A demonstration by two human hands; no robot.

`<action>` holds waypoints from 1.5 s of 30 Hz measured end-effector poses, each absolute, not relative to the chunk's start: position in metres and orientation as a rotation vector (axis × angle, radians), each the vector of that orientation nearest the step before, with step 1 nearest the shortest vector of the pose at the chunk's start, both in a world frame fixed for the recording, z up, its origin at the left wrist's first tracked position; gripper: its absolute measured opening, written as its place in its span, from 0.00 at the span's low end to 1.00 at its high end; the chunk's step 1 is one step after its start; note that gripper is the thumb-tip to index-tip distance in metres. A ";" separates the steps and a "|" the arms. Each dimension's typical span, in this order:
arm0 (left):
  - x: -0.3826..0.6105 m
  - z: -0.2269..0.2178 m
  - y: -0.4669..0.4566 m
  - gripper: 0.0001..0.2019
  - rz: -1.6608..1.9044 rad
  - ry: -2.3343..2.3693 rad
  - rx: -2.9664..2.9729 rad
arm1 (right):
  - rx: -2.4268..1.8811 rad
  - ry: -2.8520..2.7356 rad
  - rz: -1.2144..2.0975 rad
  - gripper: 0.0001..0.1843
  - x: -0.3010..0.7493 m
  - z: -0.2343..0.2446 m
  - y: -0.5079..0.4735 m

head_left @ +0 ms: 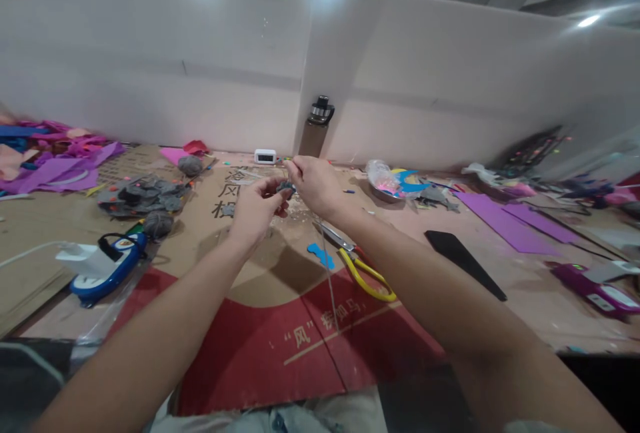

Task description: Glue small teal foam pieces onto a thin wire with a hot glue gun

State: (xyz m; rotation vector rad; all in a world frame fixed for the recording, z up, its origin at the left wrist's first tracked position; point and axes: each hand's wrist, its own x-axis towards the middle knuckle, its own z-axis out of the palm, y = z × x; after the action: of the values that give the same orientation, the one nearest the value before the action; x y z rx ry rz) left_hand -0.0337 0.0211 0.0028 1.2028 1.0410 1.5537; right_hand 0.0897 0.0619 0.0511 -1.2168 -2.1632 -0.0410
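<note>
Above the cardboard, my left hand [257, 206] is closed, its thumb and fingers pinching a small dark grey piece [286, 186] that looks like felt or yarn. My right hand [316, 183] meets it from the right, fingers pressed together just above that piece; what lies between them is hidden. A thin grey strand [329, 273] runs from beneath my right hand down over the cardboard. Close below my right wrist lie yellow-handled scissors [363, 273] and a blue cut-out scrap [320, 255].
Red and brown cardboard [240, 353] covers the table before me. Grey yarn balls [158, 225], grey felt pieces [140, 194] and a blue power strip [113, 273] sit left. On the right are a bowl [387, 194], a black strip [463, 260] and purple sheets [515, 223]. A bottle [316, 128] stands behind.
</note>
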 end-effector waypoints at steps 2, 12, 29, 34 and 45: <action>-0.034 0.002 0.019 0.12 1.536 1.049 1.245 | -1.191 -2.150 -0.014 0.22 0.088 0.048 0.064; -0.037 -0.002 0.018 0.05 1.542 1.125 1.285 | -1.027 -2.162 0.193 0.21 0.086 0.039 0.059; -0.037 0.008 0.011 0.09 1.552 0.962 0.987 | -0.946 -2.085 0.495 0.12 0.094 0.024 0.045; -0.036 0.007 0.011 0.09 1.552 0.954 1.012 | -1.017 -2.065 0.409 0.11 0.093 0.026 0.043; -0.038 0.012 0.006 0.09 1.479 0.907 1.038 | -1.059 -2.081 0.292 0.09 0.095 0.029 0.042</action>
State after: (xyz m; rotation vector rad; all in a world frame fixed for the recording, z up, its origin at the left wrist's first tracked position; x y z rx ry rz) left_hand -0.0375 0.0057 0.0116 1.0379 0.9068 1.4791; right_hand 0.0947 0.0425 0.0294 -1.0587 -2.0807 0.2917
